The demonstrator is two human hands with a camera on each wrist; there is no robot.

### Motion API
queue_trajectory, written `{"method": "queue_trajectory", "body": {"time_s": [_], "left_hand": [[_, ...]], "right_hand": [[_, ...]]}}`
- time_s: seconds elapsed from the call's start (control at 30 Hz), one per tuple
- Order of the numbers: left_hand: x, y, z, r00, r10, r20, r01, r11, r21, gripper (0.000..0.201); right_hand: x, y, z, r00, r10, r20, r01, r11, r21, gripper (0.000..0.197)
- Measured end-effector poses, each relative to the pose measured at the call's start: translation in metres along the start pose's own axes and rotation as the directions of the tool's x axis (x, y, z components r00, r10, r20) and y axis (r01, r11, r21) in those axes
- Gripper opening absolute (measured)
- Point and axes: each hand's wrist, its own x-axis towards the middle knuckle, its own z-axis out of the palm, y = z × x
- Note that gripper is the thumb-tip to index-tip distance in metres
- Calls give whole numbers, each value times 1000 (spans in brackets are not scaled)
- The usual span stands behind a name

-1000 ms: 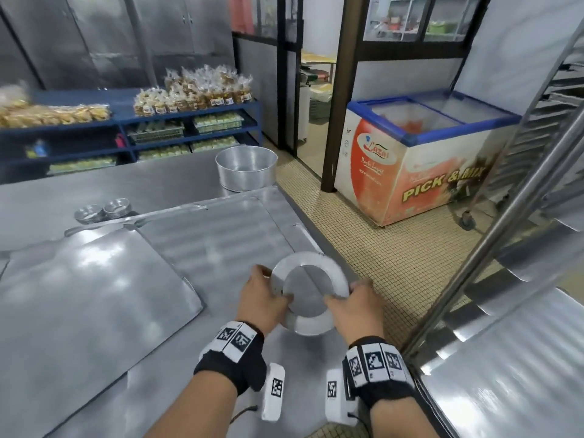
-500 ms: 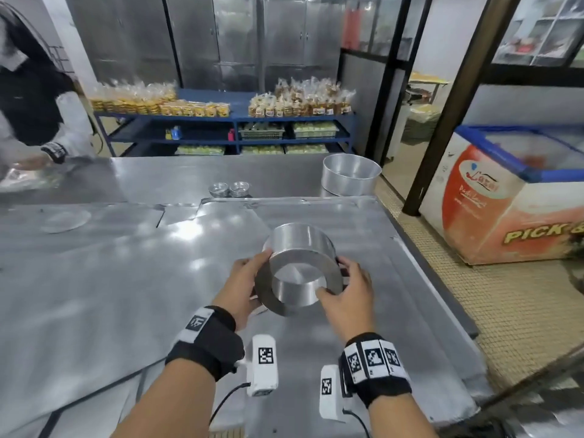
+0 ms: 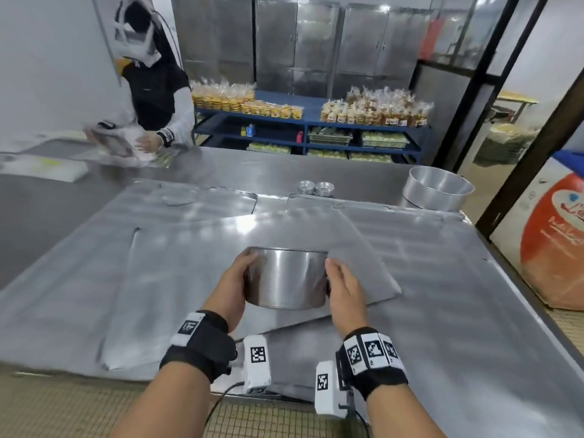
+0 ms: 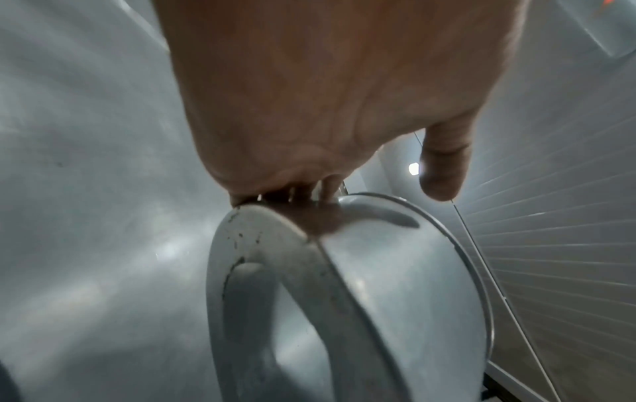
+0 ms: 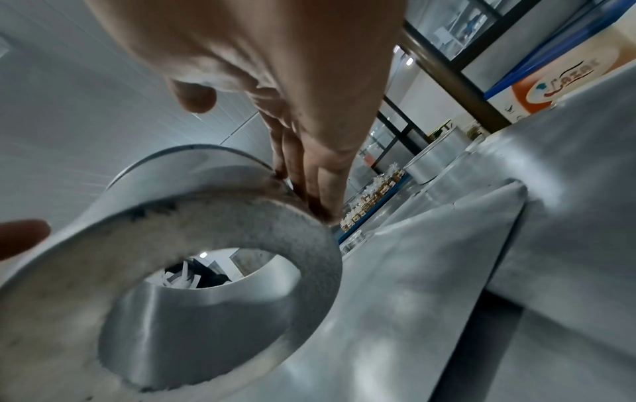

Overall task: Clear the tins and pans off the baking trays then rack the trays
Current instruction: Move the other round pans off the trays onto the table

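Note:
A round shiny ring tin (image 3: 286, 278) with a hole through its middle hangs above the overlapping flat baking trays (image 3: 316, 230). My left hand (image 3: 235, 279) grips its left wall, thumb on the rim. My right hand (image 3: 343, 286) clasps the right wall. In the left wrist view my fingers (image 4: 323, 187) hook over the edge of the tin (image 4: 378, 285). The right wrist view shows the tin's underside (image 5: 213, 244), my fingers (image 5: 320, 190) laid along its side. On the far tray lies a small flat disc (image 3: 178, 199). Two small tins (image 3: 306, 187) and a big round pan (image 3: 437, 192) stand behind the trays.
Another person (image 3: 151, 90) handles a bag at the table's far left. Blue shelves (image 3: 309, 121) with packed goods run along the back. A chest freezer (image 3: 550, 241) stands on the right, across a tiled aisle. The table's near edge (image 3: 79, 373) is just below my wrists.
Both hands have raised the ring tin off the tray and turned it so its wall faces me. My view has swung left from the rack and freezer to the table.

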Motion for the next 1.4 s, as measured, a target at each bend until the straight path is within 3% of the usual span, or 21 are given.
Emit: {"method": "queue_trajectory", "body": {"time_s": [0.1,0.2,0.27,0.37,0.47,0.9,1.07,1.2,1.4], "left_hand": [[-4,-1,-32,999,-29,-36,29,1000,2,45],[-4,-4,-59,997,-21,-69,22,1000,8,30],[-3,-9,-77,997,-9,-80,11,1000,24,35],[-7,-13,-99,996,-3,-93,7,999,40,60],[-10,-20,-116,994,-8,-108,14,998,53,69],[3,-32,-143,968,-99,-230,159,953,256,66],[24,-27,-154,945,-162,-284,255,909,329,53],[42,-7,-152,915,-203,-347,359,802,477,22],[76,33,-146,917,-291,-274,390,504,771,36]], "right_hand": [[-6,-2,32,1000,6,17,-6,1000,-24,35],[-6,5,61,999,32,20,-31,998,-54,15],[-6,15,78,998,54,35,-53,998,-42,8],[-3,37,98,992,92,86,-86,994,-73,20],[-2,49,113,984,117,131,-103,988,-116,17],[10,45,139,970,182,162,-104,910,-401,22],[35,41,144,957,227,179,-114,864,-491,10],[60,24,149,924,268,272,-22,748,-663,23],[96,-13,167,809,374,454,173,587,-791,32]]}}
